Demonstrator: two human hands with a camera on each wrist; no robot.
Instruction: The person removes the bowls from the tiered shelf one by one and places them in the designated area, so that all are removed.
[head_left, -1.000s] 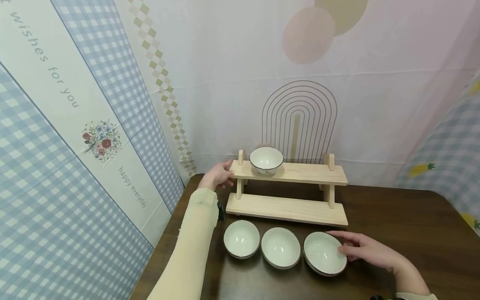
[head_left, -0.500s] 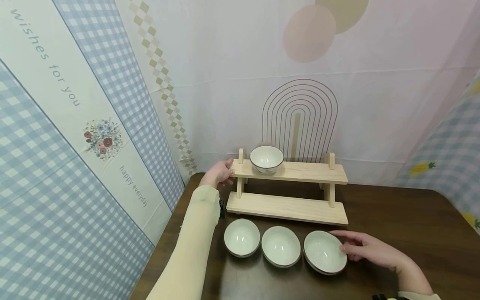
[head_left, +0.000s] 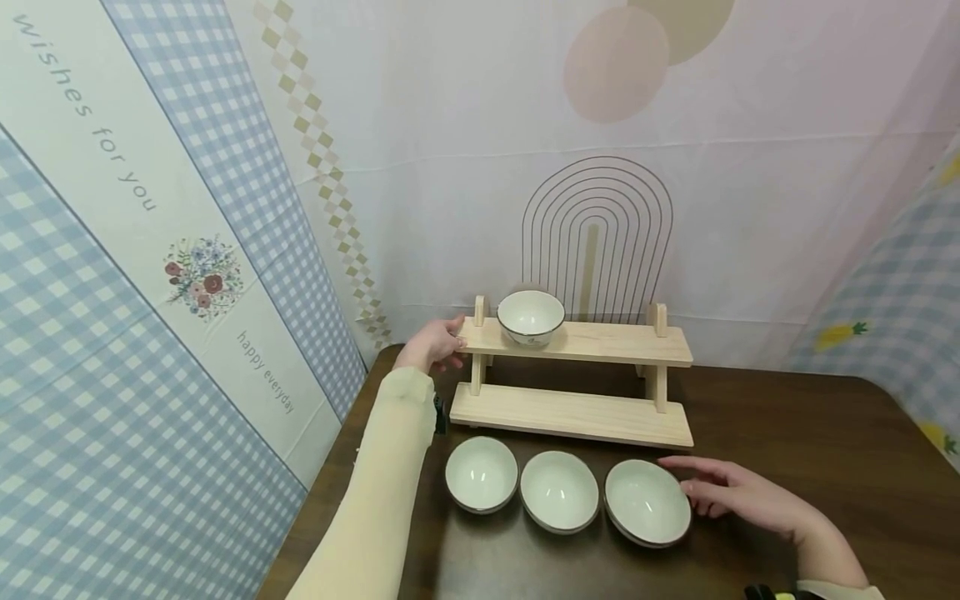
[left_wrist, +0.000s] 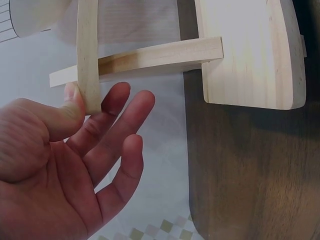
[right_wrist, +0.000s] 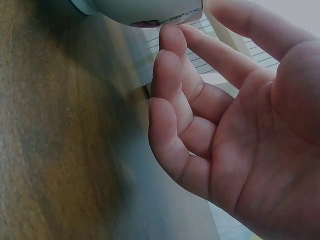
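Observation:
In the head view, my left hand (head_left: 430, 344) is at the left end of the upper board of a two-tier wooden shelf (head_left: 573, 342). The left wrist view shows thumb and index finger pinching that board end (left_wrist: 89, 60), other fingers loosely bent. My right hand (head_left: 750, 497) is at the right side of the rightmost white bowl (head_left: 647, 502), fingers bent and thumb beside the rim. In the right wrist view, the fingertips (right_wrist: 172, 37) lie close to the bowl's outer wall (right_wrist: 145, 12); whether they touch it is unclear.
A middle bowl (head_left: 559, 492) and a left bowl (head_left: 482, 474) stand in the same row before the shelf. Another bowl (head_left: 531, 317) sits on the upper board's left part. Dark wooden table (head_left: 787, 417) lies beneath; a printed curtain (head_left: 450, 208) hangs behind.
My right thumb has come off the inside of the rightmost bowl's rim, and the hand has eased slightly right of it. The left hand keeps its hold; the bowls stay put.

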